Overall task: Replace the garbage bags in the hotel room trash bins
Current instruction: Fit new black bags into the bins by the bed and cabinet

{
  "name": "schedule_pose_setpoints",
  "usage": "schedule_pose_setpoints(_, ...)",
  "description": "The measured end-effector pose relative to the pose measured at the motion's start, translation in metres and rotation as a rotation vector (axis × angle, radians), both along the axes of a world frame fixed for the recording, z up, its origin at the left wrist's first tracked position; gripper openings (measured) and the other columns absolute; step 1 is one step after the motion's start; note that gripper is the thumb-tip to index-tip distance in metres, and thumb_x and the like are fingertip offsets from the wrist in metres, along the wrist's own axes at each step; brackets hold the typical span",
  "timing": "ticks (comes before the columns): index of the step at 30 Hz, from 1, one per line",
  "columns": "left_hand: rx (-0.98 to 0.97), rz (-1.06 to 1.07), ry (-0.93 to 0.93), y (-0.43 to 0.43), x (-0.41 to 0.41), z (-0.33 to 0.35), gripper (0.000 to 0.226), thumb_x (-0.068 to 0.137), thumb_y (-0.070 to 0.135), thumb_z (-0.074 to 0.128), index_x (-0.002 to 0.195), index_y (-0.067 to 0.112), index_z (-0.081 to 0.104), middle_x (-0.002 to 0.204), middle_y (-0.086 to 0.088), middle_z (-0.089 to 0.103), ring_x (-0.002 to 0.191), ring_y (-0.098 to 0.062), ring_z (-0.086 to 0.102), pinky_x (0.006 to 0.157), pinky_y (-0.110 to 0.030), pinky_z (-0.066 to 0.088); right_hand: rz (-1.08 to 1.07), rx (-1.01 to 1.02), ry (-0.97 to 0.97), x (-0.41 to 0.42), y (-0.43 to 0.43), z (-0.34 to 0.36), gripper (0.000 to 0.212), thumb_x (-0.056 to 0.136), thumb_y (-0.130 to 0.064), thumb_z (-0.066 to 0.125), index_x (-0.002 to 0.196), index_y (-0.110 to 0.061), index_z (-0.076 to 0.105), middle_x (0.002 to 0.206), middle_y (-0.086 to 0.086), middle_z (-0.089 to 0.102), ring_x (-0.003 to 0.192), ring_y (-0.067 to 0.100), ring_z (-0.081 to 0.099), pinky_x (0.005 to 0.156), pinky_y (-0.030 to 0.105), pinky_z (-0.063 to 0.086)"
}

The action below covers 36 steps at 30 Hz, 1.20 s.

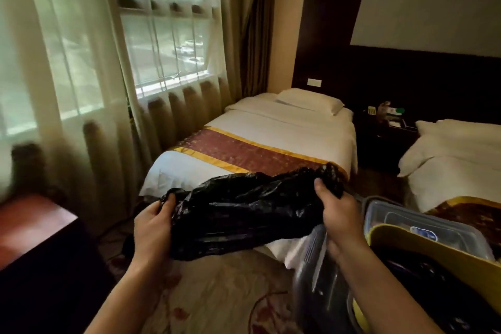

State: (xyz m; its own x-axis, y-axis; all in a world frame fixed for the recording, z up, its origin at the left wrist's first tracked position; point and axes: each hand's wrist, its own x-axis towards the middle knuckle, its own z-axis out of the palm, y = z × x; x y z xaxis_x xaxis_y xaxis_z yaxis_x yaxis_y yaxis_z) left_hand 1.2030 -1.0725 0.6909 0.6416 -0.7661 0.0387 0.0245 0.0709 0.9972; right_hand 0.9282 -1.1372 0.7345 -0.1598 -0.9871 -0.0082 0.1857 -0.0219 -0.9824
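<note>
A crumpled black garbage bag (pixel 244 209) is stretched between both hands in the middle of the view, above the carpet and the foot of a bed. My left hand (pixel 153 230) grips its lower left end. My right hand (pixel 339 211) pinches its upper right end, raised a little higher. No trash bin is clearly visible; a grey plastic object (pixel 317 274) stands under my right forearm, and I cannot tell what it is.
A made bed (pixel 271 127) with a red-and-gold runner stands straight ahead, a second bed (pixel 455 160) at right. A yellow cart tray (pixel 406 241) with a clear plastic container (pixel 423 222) sits lower right. A wooden desk (pixel 29 228) is at left, curtains (pixel 81 62) behind.
</note>
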Motion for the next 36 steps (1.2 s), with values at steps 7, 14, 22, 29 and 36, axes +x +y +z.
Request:
schedule_pose_setpoints(7, 0.171, 0.149, -0.244, 0.002, 0.099, -0.024, 0.044, 0.083, 0.055, 0.065, 0.116, 0.026, 0.057, 0.111, -0.005, 0.063, 0.103, -0.022, 0.063, 0.083, -0.038, 0.047, 0.161, -0.112, 0.122, 0.102, -0.011, 0.004, 0.01, 0.095, -0.031, 0.064, 0.089, -0.027, 0.07, 0.084, -0.017, 0.074, 0.076, -0.004, 0.07, 0.065, 0.013, 0.053)
schedule_pose_setpoints(14, 0.309, -0.362, -0.69, -0.014, 0.137, -0.027, 0.02, 0.08, 0.036, 0.075, 0.095, 0.047, 0.067, 0.084, 0.023, 0.071, 0.081, 0.008, 0.063, 0.08, -0.036, 0.056, 0.418, -0.223, 0.33, 0.176, -0.012, 0.001, 0.01, 0.092, -0.023, 0.063, 0.089, -0.023, 0.072, 0.078, -0.015, 0.076, 0.076, -0.003, 0.071, 0.063, 0.013, 0.052)
schedule_pose_setpoints(22, 0.373, 0.038, -0.117, 0.003, 0.238, -0.078, 0.023, 0.074, -0.005, 0.061, 0.076, 0.014, 0.073, 0.073, -0.006, 0.075, 0.075, -0.022, 0.068, 0.075, -0.046, 0.057, 0.116, -0.12, 0.572, 0.199, -0.048, -0.025, 0.03, 0.083, 0.005, 0.059, 0.072, -0.019, 0.074, 0.071, 0.004, 0.072, 0.071, 0.027, 0.067, 0.063, 0.039, 0.052)
schedule_pose_setpoints(29, 0.313, -0.216, 0.096, 0.015, 0.251, -0.066, 0.03, 0.069, 0.025, 0.074, 0.085, 0.002, 0.061, 0.071, -0.007, 0.064, 0.068, -0.021, 0.059, 0.063, -0.033, 0.045, 0.41, -0.004, 0.576, 0.258, -0.057, -0.031, 0.011, 0.084, -0.02, 0.078, 0.094, -0.019, 0.074, 0.082, -0.004, 0.077, 0.072, 0.01, 0.073, 0.062, 0.028, 0.056)
schedule_pose_setpoints(36, 0.283, 0.063, -0.207, 0.009, 0.285, -0.096, 0.058, 0.098, 0.044, 0.055, 0.069, -0.005, 0.047, 0.06, 0.0, 0.041, 0.058, -0.015, 0.037, 0.055, -0.034, 0.028, 0.443, -0.087, 0.555, 0.304, -0.074, -0.048, 0.051, 0.076, -0.066, 0.061, 0.095, -0.019, 0.069, 0.09, 0.005, 0.072, 0.085, 0.024, 0.07, 0.077, 0.047, 0.059)
